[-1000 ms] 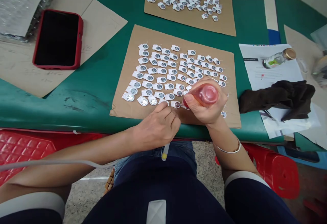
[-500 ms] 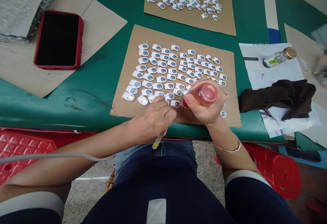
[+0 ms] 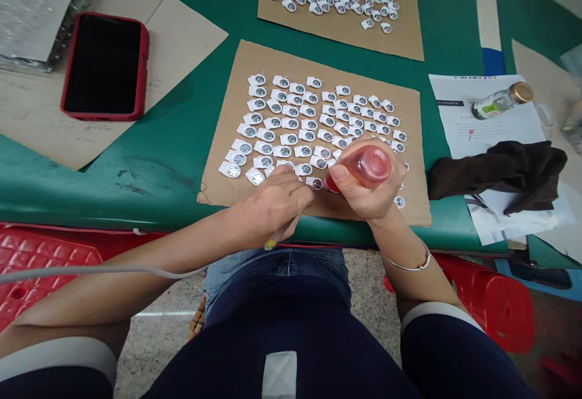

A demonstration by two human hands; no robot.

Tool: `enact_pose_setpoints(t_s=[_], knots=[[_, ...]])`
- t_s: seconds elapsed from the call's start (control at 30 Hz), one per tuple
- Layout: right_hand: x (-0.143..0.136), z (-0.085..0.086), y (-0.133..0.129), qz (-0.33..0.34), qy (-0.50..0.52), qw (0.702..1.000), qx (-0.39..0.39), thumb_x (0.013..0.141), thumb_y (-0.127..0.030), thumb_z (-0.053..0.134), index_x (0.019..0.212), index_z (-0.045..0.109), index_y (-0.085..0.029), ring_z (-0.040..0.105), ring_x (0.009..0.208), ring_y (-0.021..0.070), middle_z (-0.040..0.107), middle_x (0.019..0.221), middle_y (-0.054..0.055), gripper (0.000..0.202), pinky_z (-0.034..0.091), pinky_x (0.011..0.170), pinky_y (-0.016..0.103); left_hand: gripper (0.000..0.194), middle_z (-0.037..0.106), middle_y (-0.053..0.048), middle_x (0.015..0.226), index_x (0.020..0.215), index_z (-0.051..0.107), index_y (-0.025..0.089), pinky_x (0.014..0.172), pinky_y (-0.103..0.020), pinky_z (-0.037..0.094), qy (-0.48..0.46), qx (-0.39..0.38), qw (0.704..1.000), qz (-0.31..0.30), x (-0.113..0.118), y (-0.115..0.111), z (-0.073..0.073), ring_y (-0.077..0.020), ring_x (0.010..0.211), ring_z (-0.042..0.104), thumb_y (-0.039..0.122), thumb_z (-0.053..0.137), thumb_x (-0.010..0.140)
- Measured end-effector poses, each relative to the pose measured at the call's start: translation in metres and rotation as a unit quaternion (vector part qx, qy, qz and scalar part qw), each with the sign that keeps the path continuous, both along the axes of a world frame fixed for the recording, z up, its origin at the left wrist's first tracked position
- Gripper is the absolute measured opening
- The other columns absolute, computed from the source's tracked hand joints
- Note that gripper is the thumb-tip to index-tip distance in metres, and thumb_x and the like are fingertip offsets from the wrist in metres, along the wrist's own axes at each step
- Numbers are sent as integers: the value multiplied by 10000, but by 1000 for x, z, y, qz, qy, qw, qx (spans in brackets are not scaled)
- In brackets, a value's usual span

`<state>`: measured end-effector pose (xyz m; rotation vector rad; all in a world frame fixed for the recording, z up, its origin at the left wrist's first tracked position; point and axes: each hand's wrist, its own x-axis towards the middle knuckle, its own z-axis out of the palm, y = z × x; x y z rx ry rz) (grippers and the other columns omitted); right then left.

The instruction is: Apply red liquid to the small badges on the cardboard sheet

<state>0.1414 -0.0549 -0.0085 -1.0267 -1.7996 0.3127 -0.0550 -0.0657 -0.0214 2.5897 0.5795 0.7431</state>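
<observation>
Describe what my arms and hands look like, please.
Navy short sleeves end in pale bands. The left hand and right hand look ungloved; a thin silver bangle circles the right wrist. A grey cable crosses the left forearm.

Bottle (image 3: 370,165), translucent pinkish-red. Tags (image 3: 289,124), white with silver-and-dark discs (image 3: 293,124), on plain brown cardboard (image 3: 222,126) at the near edge of the green table (image 3: 113,187). Phone (image 3: 104,62): black screen, red case (image 3: 144,68).

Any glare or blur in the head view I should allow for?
Head view: pale sheen along the near edge of the green table; bright highlights on the red bottle; clutter at the right margin looks soft; markings on the discs are too small to read.
</observation>
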Motion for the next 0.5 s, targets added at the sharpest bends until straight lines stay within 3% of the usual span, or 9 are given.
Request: enact_pose_setpoints(t_s=[0.2, 0.5], knots=[[0, 0, 0, 5, -3, 1000, -2, 695, -245, 691, 811, 547, -223, 560, 651, 157, 584, 705, 7, 187, 505, 593, 365, 104, 592, -15, 734, 822, 489, 184, 742, -355, 458, -52, -15, 998, 25, 1, 1, -12, -160, 704, 570, 83, 471, 808], [-2, -1, 0, -2, -2, 1000, -6, 693, -246, 697, 813, 559, -216, 588, 690, 169, 592, 715, 11, 185, 531, 645, 385, 69, 632, -13, 794, 832, 511, 188, 766, -327, 465, -63, -9, 996, 56, 2, 1, -15, -143, 742, 597, 119, 518, 837]])
